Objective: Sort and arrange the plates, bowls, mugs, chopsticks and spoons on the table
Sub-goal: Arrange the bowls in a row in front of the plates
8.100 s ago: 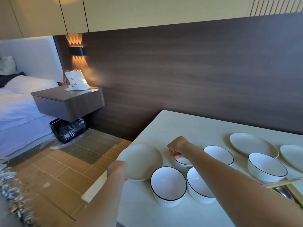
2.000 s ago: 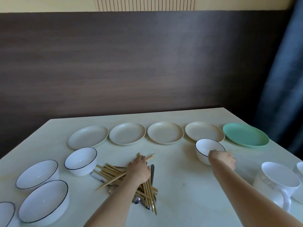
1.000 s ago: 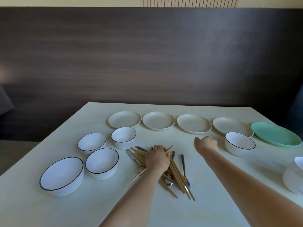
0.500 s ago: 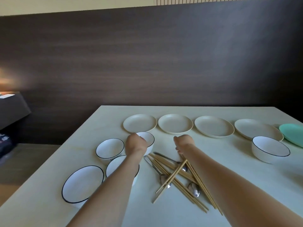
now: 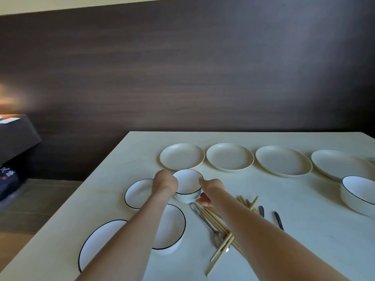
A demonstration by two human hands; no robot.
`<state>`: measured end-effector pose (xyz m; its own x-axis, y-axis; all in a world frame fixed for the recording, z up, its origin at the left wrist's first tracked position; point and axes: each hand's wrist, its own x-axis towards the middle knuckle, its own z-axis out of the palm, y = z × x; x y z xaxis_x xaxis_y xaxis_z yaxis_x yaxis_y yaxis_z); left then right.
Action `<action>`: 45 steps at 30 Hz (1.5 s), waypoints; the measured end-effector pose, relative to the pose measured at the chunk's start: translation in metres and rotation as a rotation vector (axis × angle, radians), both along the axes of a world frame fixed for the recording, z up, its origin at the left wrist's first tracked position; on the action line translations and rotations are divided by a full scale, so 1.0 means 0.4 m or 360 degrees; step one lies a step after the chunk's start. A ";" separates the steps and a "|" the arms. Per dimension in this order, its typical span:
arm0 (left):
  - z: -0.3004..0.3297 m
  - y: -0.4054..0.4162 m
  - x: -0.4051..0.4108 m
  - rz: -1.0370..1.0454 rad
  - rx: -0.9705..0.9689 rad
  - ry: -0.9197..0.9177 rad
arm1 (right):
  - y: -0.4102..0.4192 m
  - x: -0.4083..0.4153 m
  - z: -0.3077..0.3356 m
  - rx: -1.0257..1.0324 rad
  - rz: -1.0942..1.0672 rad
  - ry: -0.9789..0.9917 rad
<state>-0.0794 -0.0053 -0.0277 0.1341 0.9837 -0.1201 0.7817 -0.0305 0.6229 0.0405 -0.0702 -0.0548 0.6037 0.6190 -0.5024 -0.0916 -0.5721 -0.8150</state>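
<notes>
**Both hands leave the chopsticks and close on the small bowl**

Half a second ago the left hand (image 5: 164, 181) was only arriving at the small bowl (image 5: 187, 185) and the right hand (image 5: 210, 191) hovered over the chopsticks (image 5: 218, 222). Now both hands flank the bowl at centre frame: the left sits against its left rim, the right has a fingertip at the right rim and its thumb by the wall below. The right hand's fingers look curled round the bowl; how the left hand's fingers lie I cannot tell, as only its back shows.

The bowl stands upright just below the leftmost plate (image 5: 182, 156) of the row of four beige plates across the upper middle. Three more bowls sit lower left, partly under the left arm, and another bowl (image 5: 359, 192) sits apart at the right edge.

The chopsticks and spoons (image 5: 218, 237) lie loose and crossed at lower centre, unsorted. So the bowls seem to come first: this one will probably be moved to line up with the others, and the cutlery waits.
</notes>
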 end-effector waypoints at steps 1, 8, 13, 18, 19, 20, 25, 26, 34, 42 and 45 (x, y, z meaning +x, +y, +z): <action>-0.003 0.004 0.003 -0.0010 0.0006 0.0016 | 0.005 -0.003 -0.002 -0.0017 0.0001 -0.0018; -0.009 -0.015 0.016 -0.0071 -0.0027 0.0018 | 0.000 0.004 -0.006 0.0075 -0.0060 0.0013; 0.028 -0.047 0.043 0.0040 -0.0137 -0.0241 | -0.036 0.050 0.046 0.0235 -0.0048 -0.0010; 0.084 -0.106 0.112 0.0205 -0.0461 -0.0947 | -0.107 0.127 0.130 0.0366 -0.0051 -0.0135; 0.097 -0.121 0.130 0.0209 -0.0486 -0.1036 | -0.125 0.145 0.143 0.0386 -0.0068 -0.0142; 0.109 -0.136 0.150 0.0211 -0.0503 -0.1106 | -0.141 0.160 0.155 0.0411 -0.0083 -0.0136; 0.143 -0.217 0.257 0.0178 -0.0539 -0.1277 | -0.230 0.249 0.203 0.0486 -0.0210 -0.0118; 0.144 -0.234 0.282 0.0161 -0.0542 -0.1294 | -0.252 0.270 0.208 0.0480 -0.0231 -0.0117; 0.109 -0.391 0.478 0.0042 -0.0667 -0.1246 | -0.428 0.445 0.173 0.0349 -0.0437 -0.0005; 0.025 -0.484 0.603 0.0007 -0.0823 -0.1133 | -0.531 0.568 0.078 0.0234 -0.0558 0.0157; -0.003 -0.494 0.640 0.0018 -0.0854 -0.1115 | -0.546 0.596 0.049 0.0215 -0.0595 0.0213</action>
<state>0.1764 -0.2029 -0.0288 0.3409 0.8199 -0.4599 0.2133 0.4090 0.8873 0.2787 -0.2885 -0.0350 0.7343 0.4356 -0.5207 -0.3826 -0.3681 -0.8474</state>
